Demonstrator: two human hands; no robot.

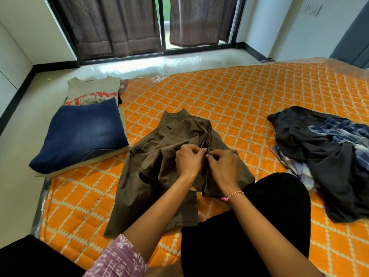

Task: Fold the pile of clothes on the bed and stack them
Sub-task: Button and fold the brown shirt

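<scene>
Orange quilted mattress (pixel 249 100) fills the scene, dark curtains (pixel 111 27) hanging behind it by the window. Dead centre lies the brown shirt (pixel 155 156), collar pointing away, and both hands are on its front placket: left hand (pixel 188 159) and right hand (pixel 223 166) each pinching the fabric edge, fingertips nearly touching. Left of the shirt sit the folded blue jeans (pixel 83 134), a printed grey T-shirt (pixel 92 90) folded just beyond them. Right of the shirt, the unfolded pile (pixel 327 156) of dark and plaid clothes.

Unfolded pile (pixel 327 156) cut off rightward.
</scene>
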